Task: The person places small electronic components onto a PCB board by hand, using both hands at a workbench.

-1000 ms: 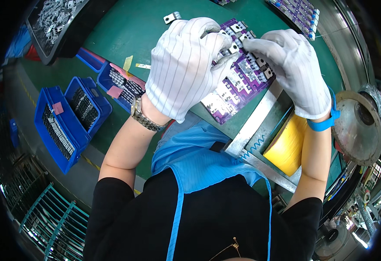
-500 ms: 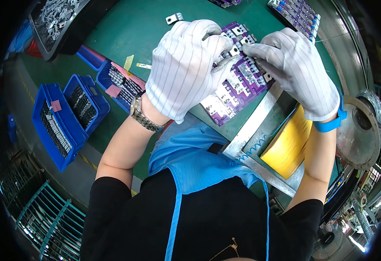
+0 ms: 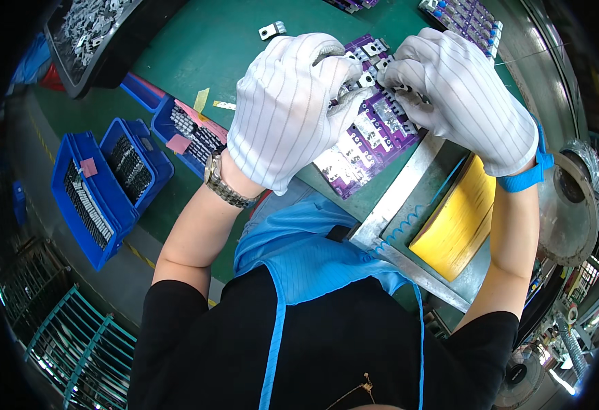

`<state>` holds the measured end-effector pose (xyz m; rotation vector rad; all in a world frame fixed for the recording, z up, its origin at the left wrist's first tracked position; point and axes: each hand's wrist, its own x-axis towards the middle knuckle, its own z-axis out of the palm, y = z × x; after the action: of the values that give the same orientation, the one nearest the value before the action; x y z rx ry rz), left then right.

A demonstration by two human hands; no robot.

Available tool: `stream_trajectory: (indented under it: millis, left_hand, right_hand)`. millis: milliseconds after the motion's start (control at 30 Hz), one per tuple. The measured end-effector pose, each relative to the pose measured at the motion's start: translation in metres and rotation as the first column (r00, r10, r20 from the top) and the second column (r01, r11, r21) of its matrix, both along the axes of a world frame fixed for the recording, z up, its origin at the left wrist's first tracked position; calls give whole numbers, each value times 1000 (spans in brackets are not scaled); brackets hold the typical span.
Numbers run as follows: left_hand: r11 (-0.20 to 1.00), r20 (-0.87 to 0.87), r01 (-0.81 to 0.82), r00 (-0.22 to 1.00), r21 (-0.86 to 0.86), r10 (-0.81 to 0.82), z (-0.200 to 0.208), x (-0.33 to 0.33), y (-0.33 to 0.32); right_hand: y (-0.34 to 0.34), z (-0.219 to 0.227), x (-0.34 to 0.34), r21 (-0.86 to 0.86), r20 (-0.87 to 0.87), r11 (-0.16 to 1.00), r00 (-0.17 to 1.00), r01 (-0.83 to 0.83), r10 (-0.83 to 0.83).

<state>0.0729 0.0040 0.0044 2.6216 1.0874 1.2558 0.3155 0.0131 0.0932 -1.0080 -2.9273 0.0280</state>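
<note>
A purple circuit board [image 3: 379,156] with rows of small metal plates and black components lies tilted on the green bench. My left hand [image 3: 293,109], in a white striped glove, is closed over its left side. Between its thumb and fingers shows a small black-and-metal part [image 3: 366,80], standing at the board's upper half. At the board's right edge my right hand [image 3: 453,99], gloved too and with a blue wrist strap, has its fingers curled together. A dark bit shows between them, mostly hidden. Beyond my left hand lies a loose similar part [image 3: 272,30].
Blue bins [image 3: 81,198] of small parts stand at the left, below a black tray [image 3: 94,65] of metal pieces. Another filled purple board [image 3: 463,27] sits at the far right. A yellow pad [image 3: 453,222] lies right of the metal bench edge [image 3: 402,191].
My right hand has shifted slightly up, and its fingers have gone from stretched out to curled at the board's edge. My left hand has barely moved.
</note>
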Motion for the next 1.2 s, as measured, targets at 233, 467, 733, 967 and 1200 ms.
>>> stream_trajectory:
  millis: [233,467,733,967,1200]
  left_hand:
    - [998,1,-20,1000,-57,21,5,1,-4]
    - [998,4,-22,1000,-61,22,2,0,-3]
    - [999,29,1,1000,-52,1,0,0,-1]
    - [999,44,36,998,34,-38,-4,0,3]
    - [999,-94,32,995,-28,-35,14,1,-3]
  right_hand:
    - [-6,2,-1,4,-44,998,997,66,-66]
    - [-7,-7,2,35,-49,996,995,86,-84]
    - [-6,-6,0,87,-53,995,998,43,-39]
    - [-9,1,5,52,-97,997,994,50,-45]
    - [-29,-7,25,16,-300,985,940,174,-162]
